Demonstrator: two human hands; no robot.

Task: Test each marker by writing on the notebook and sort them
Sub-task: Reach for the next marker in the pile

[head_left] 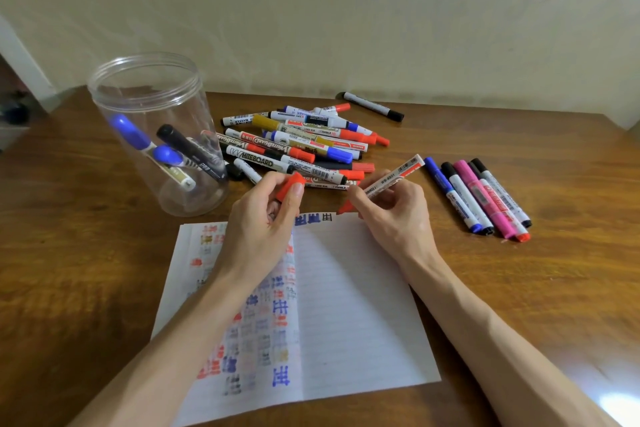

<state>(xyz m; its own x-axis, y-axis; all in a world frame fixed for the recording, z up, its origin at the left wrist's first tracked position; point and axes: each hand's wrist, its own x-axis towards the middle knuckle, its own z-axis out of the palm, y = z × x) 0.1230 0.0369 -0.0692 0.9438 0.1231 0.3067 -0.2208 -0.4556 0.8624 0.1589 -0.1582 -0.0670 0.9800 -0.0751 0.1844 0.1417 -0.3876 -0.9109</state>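
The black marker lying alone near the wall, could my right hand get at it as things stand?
Likely not yet: the right hand grips an uncapped red marker. The way itself looks free, over bare table right of the marker pile to the black marker.

"WHITEBOARD" on a white marker [259, 160], "WhiteBoard" on the red-banded marker [268, 144] just behind it

Jar [156, 94], holding perhaps three markers [187, 149], left of pile [298, 142]; notebook [346, 305] before.
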